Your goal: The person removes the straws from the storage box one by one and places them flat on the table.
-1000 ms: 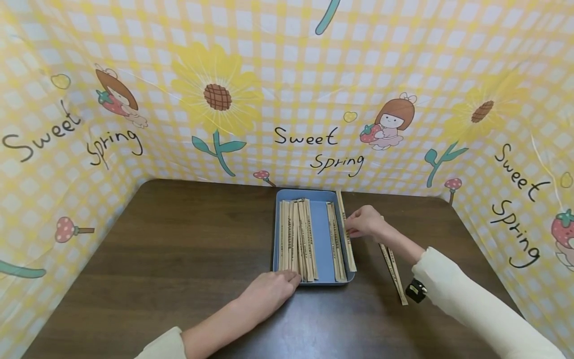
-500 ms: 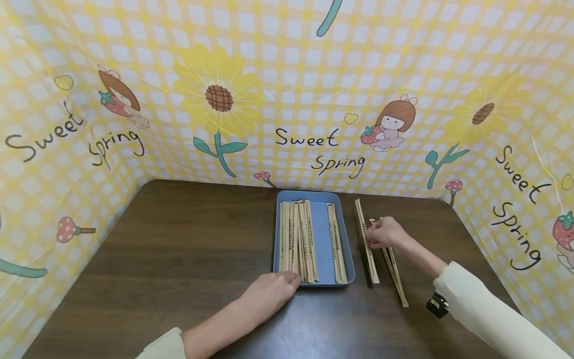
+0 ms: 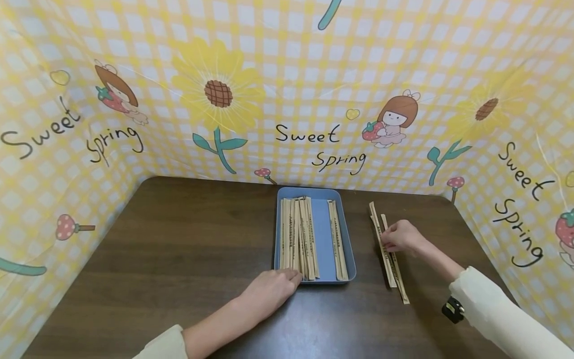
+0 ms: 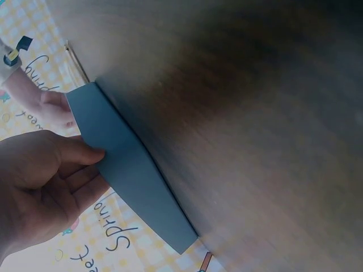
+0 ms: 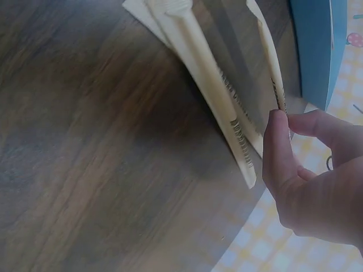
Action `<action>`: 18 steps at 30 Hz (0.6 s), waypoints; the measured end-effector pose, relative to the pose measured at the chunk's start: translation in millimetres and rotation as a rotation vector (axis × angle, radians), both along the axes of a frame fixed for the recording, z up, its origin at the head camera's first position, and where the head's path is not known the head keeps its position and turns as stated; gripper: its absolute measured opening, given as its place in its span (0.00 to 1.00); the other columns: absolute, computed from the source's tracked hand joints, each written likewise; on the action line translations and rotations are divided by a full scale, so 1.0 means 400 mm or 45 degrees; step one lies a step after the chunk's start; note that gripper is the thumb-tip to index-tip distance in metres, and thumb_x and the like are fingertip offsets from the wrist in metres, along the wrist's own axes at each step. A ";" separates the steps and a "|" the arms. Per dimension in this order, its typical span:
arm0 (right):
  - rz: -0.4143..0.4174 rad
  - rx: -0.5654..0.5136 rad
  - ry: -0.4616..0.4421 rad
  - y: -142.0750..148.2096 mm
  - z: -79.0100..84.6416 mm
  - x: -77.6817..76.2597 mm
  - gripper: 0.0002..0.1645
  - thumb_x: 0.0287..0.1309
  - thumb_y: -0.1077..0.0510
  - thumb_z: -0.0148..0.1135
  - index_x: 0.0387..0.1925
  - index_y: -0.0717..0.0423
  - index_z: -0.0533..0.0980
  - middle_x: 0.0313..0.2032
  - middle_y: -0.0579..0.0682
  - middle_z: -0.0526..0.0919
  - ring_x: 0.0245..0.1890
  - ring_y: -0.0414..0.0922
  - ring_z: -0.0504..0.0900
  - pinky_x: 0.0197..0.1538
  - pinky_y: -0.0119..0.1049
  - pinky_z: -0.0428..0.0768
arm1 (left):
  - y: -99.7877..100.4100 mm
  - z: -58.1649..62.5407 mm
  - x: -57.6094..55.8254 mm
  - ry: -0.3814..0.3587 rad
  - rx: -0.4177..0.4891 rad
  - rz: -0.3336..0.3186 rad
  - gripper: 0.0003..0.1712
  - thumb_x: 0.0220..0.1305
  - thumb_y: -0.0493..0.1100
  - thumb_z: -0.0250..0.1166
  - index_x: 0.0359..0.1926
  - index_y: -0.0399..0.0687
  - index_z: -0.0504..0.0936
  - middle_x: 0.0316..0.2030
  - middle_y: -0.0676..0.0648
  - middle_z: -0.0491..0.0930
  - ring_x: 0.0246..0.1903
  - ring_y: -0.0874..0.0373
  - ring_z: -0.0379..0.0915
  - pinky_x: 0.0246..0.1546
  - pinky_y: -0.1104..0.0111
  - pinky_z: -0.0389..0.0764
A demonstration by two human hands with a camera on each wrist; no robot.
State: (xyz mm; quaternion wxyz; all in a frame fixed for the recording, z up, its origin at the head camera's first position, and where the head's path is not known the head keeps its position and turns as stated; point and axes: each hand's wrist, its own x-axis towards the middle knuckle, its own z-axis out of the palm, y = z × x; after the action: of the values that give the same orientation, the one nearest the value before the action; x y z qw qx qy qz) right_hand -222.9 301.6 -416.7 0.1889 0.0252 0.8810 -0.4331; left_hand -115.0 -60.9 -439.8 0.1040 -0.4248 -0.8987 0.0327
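My right hand (image 3: 404, 236) pinches a slim tan paper-wrapped stick (image 5: 269, 51) between thumb and index finger, right of the tray. Dark print runs along the wrapper. Close under it, two more wrapped sticks (image 5: 212, 96) lie crossed on the table, partly hidden in the head view by the held one and the hand. My left hand (image 3: 275, 290) holds the near left rim of a shallow blue tray (image 3: 353, 259). In the left wrist view its thumb (image 4: 85, 152) lies against the tray's outer wall, with the other fingers partly hidden behind the rim.
Inside the tray, a wide bunch of wrapped sticks (image 3: 299, 239) lies at the left and a narrow bunch (image 3: 338, 244) along the right wall, with bare tray floor between. The dark wood table (image 3: 188, 239) ends at a yellow checked cloth (image 3: 305, 89) at the back and sides.
My right hand has carried the pinched stick from the tray's right edge further right, over the loose sticks on the table. My left hand has stayed at the tray rim.
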 end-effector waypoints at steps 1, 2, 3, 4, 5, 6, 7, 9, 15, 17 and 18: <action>-0.002 0.002 -0.001 0.004 0.000 0.001 0.12 0.65 0.70 0.55 0.42 0.81 0.76 0.38 0.64 0.81 0.35 0.49 0.84 0.42 0.39 0.87 | 0.000 0.000 -0.001 0.001 0.004 0.000 0.19 0.62 0.32 0.66 0.55 0.42 0.84 0.52 0.45 0.82 0.53 0.54 0.79 0.43 0.69 0.85; 0.000 0.006 -0.002 0.008 0.000 0.002 0.13 0.65 0.70 0.55 0.42 0.82 0.76 0.38 0.64 0.81 0.35 0.49 0.84 0.41 0.39 0.87 | 0.000 0.000 -0.001 0.004 0.005 0.001 0.19 0.62 0.32 0.66 0.54 0.42 0.84 0.52 0.45 0.83 0.53 0.54 0.79 0.43 0.69 0.85; -0.004 0.013 -0.004 0.011 -0.001 0.003 0.12 0.65 0.70 0.56 0.42 0.81 0.76 0.37 0.64 0.82 0.34 0.49 0.85 0.41 0.39 0.87 | 0.000 0.000 -0.001 0.008 0.009 0.000 0.19 0.61 0.32 0.66 0.54 0.42 0.84 0.52 0.45 0.83 0.52 0.54 0.79 0.43 0.69 0.85; -0.012 0.014 -0.008 0.015 -0.001 0.005 0.13 0.64 0.70 0.56 0.42 0.82 0.76 0.37 0.63 0.82 0.33 0.49 0.85 0.40 0.39 0.87 | 0.000 -0.001 -0.002 0.007 0.013 -0.001 0.19 0.61 0.32 0.66 0.54 0.43 0.84 0.52 0.45 0.83 0.52 0.54 0.79 0.42 0.69 0.85; -0.021 0.016 -0.014 0.018 -0.002 0.007 0.13 0.64 0.70 0.57 0.42 0.82 0.76 0.36 0.62 0.82 0.33 0.49 0.85 0.40 0.38 0.87 | 0.001 0.000 -0.001 0.006 0.014 -0.002 0.19 0.61 0.32 0.66 0.54 0.43 0.84 0.52 0.45 0.83 0.52 0.54 0.80 0.42 0.69 0.85; -0.025 0.016 -0.018 0.021 -0.002 0.009 0.13 0.64 0.70 0.57 0.42 0.82 0.76 0.35 0.62 0.83 0.32 0.49 0.86 0.39 0.39 0.87 | 0.001 0.000 -0.001 0.004 0.015 -0.003 0.19 0.61 0.33 0.66 0.54 0.43 0.84 0.52 0.45 0.83 0.52 0.54 0.80 0.42 0.68 0.85; -0.032 0.014 -0.025 0.025 -0.003 0.010 0.13 0.64 0.70 0.57 0.42 0.82 0.76 0.34 0.61 0.83 0.31 0.48 0.86 0.39 0.39 0.87 | 0.001 0.001 -0.001 0.002 0.016 -0.005 0.19 0.61 0.32 0.66 0.54 0.43 0.84 0.52 0.45 0.83 0.52 0.54 0.80 0.42 0.68 0.85; -0.032 0.016 -0.034 0.031 -0.004 0.012 0.13 0.64 0.70 0.57 0.42 0.82 0.76 0.33 0.60 0.83 0.30 0.48 0.85 0.39 0.39 0.87 | 0.002 0.002 0.000 -0.007 0.007 -0.003 0.19 0.61 0.32 0.66 0.54 0.43 0.84 0.52 0.45 0.82 0.53 0.54 0.79 0.42 0.68 0.85; -0.035 -0.005 -0.045 0.046 -0.011 0.015 0.12 0.63 0.70 0.56 0.41 0.82 0.76 0.30 0.58 0.83 0.28 0.46 0.84 0.36 0.38 0.87 | 0.001 0.003 -0.003 -0.019 -0.003 0.002 0.20 0.61 0.32 0.67 0.55 0.42 0.84 0.53 0.45 0.82 0.53 0.54 0.79 0.43 0.69 0.85; -0.041 -0.011 -0.052 0.048 -0.015 0.017 0.11 0.62 0.71 0.56 0.39 0.81 0.76 0.29 0.57 0.82 0.27 0.45 0.84 0.35 0.37 0.87 | 0.001 0.002 -0.003 -0.024 0.003 0.000 0.20 0.61 0.32 0.67 0.55 0.42 0.84 0.52 0.45 0.82 0.53 0.54 0.79 0.42 0.69 0.85; -0.036 -0.008 -0.056 0.049 -0.016 0.018 0.11 0.62 0.71 0.56 0.39 0.81 0.76 0.28 0.57 0.82 0.27 0.45 0.83 0.35 0.37 0.87 | 0.001 0.003 -0.003 -0.024 0.004 0.000 0.20 0.61 0.32 0.67 0.55 0.42 0.84 0.52 0.45 0.82 0.52 0.54 0.79 0.42 0.69 0.85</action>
State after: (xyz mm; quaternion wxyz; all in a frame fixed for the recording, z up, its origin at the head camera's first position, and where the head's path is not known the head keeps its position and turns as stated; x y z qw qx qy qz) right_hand -215.6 321.3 -423.2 0.2022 0.0467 0.8747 -0.4379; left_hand -116.2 -60.5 -438.7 0.0959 -0.4249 -0.8997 0.0273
